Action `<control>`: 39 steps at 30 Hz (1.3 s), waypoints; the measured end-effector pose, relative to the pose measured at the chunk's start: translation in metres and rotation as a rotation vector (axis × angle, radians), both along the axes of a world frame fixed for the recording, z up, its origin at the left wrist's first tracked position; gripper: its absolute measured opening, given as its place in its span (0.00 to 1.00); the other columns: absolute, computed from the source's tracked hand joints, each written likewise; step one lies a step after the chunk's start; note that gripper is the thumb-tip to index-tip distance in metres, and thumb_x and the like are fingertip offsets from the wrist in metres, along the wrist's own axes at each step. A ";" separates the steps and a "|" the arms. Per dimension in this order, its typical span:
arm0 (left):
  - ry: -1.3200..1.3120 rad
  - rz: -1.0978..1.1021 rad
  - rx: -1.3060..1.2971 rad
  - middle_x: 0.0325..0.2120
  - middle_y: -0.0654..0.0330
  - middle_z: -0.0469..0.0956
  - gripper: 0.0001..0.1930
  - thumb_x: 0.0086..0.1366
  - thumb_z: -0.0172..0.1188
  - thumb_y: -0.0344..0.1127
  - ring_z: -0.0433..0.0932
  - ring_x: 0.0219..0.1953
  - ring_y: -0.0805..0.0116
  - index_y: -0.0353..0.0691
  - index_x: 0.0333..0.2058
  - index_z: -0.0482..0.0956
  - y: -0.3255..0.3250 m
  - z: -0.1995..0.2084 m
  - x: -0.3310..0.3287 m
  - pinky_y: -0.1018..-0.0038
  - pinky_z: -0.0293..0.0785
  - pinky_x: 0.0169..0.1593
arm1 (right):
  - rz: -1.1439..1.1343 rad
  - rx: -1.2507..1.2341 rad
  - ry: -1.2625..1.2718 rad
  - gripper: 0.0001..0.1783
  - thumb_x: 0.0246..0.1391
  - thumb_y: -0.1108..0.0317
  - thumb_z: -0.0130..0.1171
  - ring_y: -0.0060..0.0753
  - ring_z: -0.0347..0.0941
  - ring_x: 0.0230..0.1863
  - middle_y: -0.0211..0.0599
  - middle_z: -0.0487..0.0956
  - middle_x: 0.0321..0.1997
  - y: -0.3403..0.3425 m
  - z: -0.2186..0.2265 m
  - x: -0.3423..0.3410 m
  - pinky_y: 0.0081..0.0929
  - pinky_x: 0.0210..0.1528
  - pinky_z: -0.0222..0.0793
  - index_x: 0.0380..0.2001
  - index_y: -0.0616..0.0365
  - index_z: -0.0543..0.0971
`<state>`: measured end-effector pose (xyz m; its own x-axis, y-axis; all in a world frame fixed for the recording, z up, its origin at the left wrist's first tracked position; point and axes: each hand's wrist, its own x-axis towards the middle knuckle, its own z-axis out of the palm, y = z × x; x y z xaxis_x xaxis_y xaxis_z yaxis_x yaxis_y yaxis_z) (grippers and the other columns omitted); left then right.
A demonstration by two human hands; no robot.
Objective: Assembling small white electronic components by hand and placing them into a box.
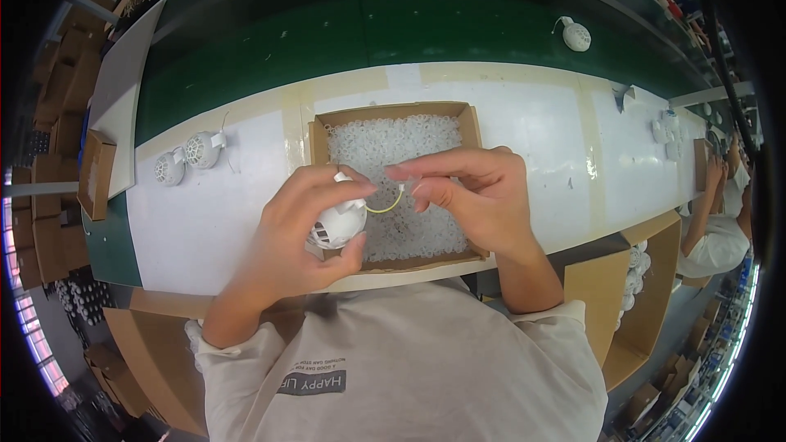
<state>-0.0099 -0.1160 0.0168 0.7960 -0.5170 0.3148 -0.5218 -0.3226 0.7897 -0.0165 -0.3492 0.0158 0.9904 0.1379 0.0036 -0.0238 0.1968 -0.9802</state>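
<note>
My left hand (299,225) is closed around a white ball-shaped device (342,225) with slots in its shell. From its top a thin yellow-green wire (385,209) curves right to a small white connector (401,188). Close by that end, the thumb and forefinger of my right hand (479,196) are bent in a pinch; whatever is between them is too small to make out. Below both hands stands an open cardboard box (318,143) filled with small clear plastic rings (393,135).
Two white ball-shaped devices (203,150) lie on the left of the white table (540,155); another device (576,35) rests on the green surface (327,37) behind. Open cartons (647,311) flank me, the right one with white parts. Another person (716,229) sits far right.
</note>
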 end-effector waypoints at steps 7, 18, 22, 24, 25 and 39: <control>0.046 -0.017 -0.012 0.46 0.53 0.76 0.26 0.48 0.68 0.25 0.78 0.47 0.55 0.42 0.50 0.79 -0.001 0.000 -0.002 0.67 0.76 0.50 | 0.155 -0.067 0.120 0.07 0.52 0.83 0.65 0.26 0.81 0.35 0.48 0.85 0.39 -0.002 -0.003 0.001 0.20 0.36 0.78 0.36 0.69 0.82; 0.004 0.011 -0.059 0.47 0.51 0.76 0.32 0.51 0.71 0.27 0.78 0.48 0.56 0.40 0.57 0.74 -0.002 -0.010 0.001 0.68 0.74 0.52 | 0.167 0.048 0.100 0.08 0.50 0.83 0.66 0.24 0.79 0.35 0.45 0.85 0.39 0.006 -0.012 -0.006 0.21 0.37 0.76 0.35 0.66 0.81; -0.010 0.096 -0.071 0.46 0.51 0.76 0.35 0.49 0.74 0.29 0.78 0.47 0.56 0.38 0.59 0.73 -0.013 -0.013 -0.002 0.68 0.75 0.50 | 0.051 -0.199 -0.198 0.10 0.47 0.82 0.69 0.23 0.76 0.35 0.42 0.84 0.37 0.007 -0.016 -0.011 0.22 0.36 0.71 0.33 0.63 0.82; -0.008 0.132 -0.086 0.46 0.51 0.77 0.37 0.49 0.75 0.29 0.78 0.46 0.56 0.37 0.59 0.72 -0.019 -0.016 -0.004 0.67 0.75 0.49 | 0.003 -0.332 -0.315 0.10 0.45 0.82 0.70 0.23 0.75 0.35 0.41 0.84 0.36 0.009 -0.017 -0.012 0.22 0.36 0.70 0.33 0.62 0.82; -0.084 0.158 -0.065 0.45 0.51 0.77 0.37 0.48 0.75 0.29 0.78 0.45 0.56 0.36 0.59 0.72 -0.022 -0.018 -0.005 0.67 0.75 0.47 | -0.053 -0.344 -0.350 0.10 0.44 0.81 0.71 0.23 0.74 0.34 0.40 0.83 0.35 0.014 -0.018 -0.013 0.23 0.36 0.69 0.32 0.62 0.82; -0.619 0.223 0.027 0.38 0.53 0.75 0.41 0.44 0.78 0.31 0.75 0.38 0.58 0.27 0.58 0.72 -0.038 -0.044 -0.013 0.66 0.75 0.39 | -0.179 0.040 -0.257 0.09 0.44 0.83 0.69 0.31 0.72 0.35 0.40 0.80 0.32 0.027 -0.035 -0.025 0.27 0.38 0.69 0.31 0.65 0.82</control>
